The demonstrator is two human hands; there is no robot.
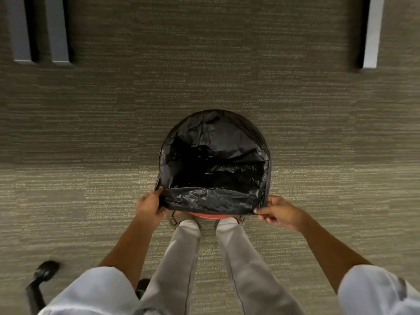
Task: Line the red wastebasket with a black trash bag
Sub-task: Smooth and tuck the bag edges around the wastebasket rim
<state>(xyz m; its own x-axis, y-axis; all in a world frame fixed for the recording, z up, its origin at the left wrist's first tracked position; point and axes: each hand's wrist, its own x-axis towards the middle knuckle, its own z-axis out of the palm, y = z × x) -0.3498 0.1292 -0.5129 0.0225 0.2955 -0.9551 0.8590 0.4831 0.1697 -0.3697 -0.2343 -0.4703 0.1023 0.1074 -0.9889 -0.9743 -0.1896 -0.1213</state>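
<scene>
The black trash bag (213, 160) is spread open over the red wastebasket (208, 215), which stands on the carpet just in front of my feet. Only a thin red strip of the basket shows below the bag's near edge. The bag's mouth is folded over the rim around the far side and hangs down the near side. My left hand (148, 206) pinches the bag's near left corner. My right hand (278, 212) pinches the near right corner. Both hands hold the plastic taut between them.
Grey-beige carpet (91, 137) surrounds the basket. Pale furniture legs stand at the far left (56, 30) and far right (372, 32). A black chair base with a caster (43, 276) sits at the near left, beside my legs.
</scene>
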